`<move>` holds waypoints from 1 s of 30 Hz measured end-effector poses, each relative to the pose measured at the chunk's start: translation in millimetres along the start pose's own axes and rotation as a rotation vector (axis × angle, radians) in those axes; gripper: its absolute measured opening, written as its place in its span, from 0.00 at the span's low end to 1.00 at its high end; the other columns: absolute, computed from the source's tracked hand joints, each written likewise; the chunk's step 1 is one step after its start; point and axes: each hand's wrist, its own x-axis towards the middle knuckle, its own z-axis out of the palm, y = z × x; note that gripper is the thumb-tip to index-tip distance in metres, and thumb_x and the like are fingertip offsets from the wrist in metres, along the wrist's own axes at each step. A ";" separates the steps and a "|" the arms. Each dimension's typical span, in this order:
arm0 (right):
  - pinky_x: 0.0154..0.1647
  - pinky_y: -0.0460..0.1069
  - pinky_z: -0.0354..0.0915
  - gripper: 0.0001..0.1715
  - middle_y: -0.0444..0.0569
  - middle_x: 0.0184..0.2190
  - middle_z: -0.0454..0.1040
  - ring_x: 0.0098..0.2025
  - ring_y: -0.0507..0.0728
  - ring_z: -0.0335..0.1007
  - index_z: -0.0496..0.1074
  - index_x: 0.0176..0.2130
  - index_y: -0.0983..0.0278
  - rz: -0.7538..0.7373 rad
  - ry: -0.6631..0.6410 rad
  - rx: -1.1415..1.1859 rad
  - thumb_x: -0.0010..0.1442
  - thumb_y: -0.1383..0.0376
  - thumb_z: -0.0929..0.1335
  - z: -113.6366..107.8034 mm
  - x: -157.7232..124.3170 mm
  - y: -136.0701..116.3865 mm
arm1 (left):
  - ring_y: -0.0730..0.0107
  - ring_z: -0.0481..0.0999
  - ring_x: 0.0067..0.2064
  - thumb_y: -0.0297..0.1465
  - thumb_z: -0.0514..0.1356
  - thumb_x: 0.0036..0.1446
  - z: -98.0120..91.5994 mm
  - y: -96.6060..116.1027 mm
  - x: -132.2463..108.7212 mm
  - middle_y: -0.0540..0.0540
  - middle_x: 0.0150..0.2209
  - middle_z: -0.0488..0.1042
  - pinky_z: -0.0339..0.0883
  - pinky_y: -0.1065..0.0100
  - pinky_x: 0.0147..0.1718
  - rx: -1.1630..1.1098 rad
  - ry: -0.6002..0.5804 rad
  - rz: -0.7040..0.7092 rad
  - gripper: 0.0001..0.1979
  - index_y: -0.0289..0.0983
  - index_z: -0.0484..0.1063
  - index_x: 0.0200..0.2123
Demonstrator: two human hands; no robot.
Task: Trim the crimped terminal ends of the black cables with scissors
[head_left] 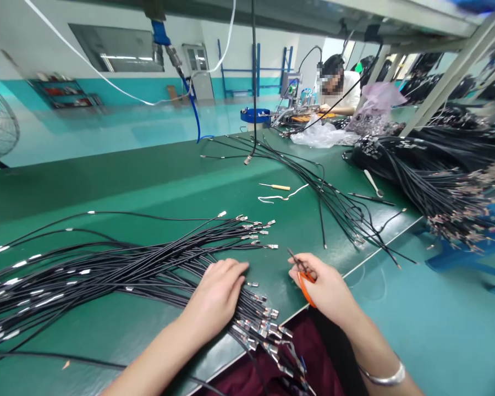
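Black cables [148,264] with metal connectors lie in a spread bundle across the left of the green table. My left hand [220,289] rests palm down on the cables near their connector ends, its fingers close together and bent over them. Held in my right hand [319,280], near the table's front edge, is a pair of scissors [306,289] with orange handles, its dark tips pointing up and left. Several metal connectors [268,329] fan out beside my left hand, some past the table's edge.
On the green table [107,184] lie more black cables [313,181], a yellow-handled tool [280,187], a white tie [286,198] and a white-handled tool [372,183]. A large cable pile [416,170] overhangs the right edge. A cable [254,82] hangs down centrally. A person [348,91] sits beyond.
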 end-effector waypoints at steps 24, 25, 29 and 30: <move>0.33 0.51 0.70 0.21 0.49 0.30 0.75 0.30 0.55 0.73 0.68 0.38 0.63 0.017 0.285 0.460 0.49 0.53 0.73 27.7 38.0 -5.1 | 0.62 0.73 0.40 0.30 0.53 0.58 -26.1 -39.0 64.2 0.45 0.35 0.77 0.65 0.62 0.43 -0.158 -0.018 -0.174 0.11 0.37 0.76 0.34; 0.38 0.53 0.70 0.21 0.50 0.32 0.76 0.34 0.56 0.74 0.68 0.37 0.63 0.004 0.295 0.462 0.49 0.54 0.73 31.6 38.2 -11.3 | 0.64 0.74 0.38 0.31 0.53 0.59 -31.5 -37.4 61.7 0.47 0.35 0.77 0.66 0.65 0.40 -0.204 -0.042 -0.161 0.12 0.38 0.76 0.36; 0.48 0.55 0.68 0.17 0.50 0.39 0.77 0.43 0.58 0.74 0.70 0.39 0.61 -0.068 0.244 0.461 0.49 0.60 0.74 49.5 37.1 -47.5 | 0.70 0.71 0.29 0.32 0.52 0.58 -51.9 -33.2 53.8 0.50 0.27 0.74 0.66 0.69 0.31 -0.553 -0.182 -0.209 0.16 0.37 0.75 0.45; 0.48 0.55 0.68 0.17 0.50 0.39 0.77 0.43 0.57 0.74 0.70 0.39 0.61 -0.092 0.209 0.463 0.49 0.62 0.74 52.9 36.5 -57.4 | 0.71 0.70 0.27 0.32 0.53 0.58 -55.9 -33.2 52.6 0.50 0.25 0.72 0.65 0.70 0.30 -0.657 -0.226 -0.232 0.16 0.36 0.75 0.45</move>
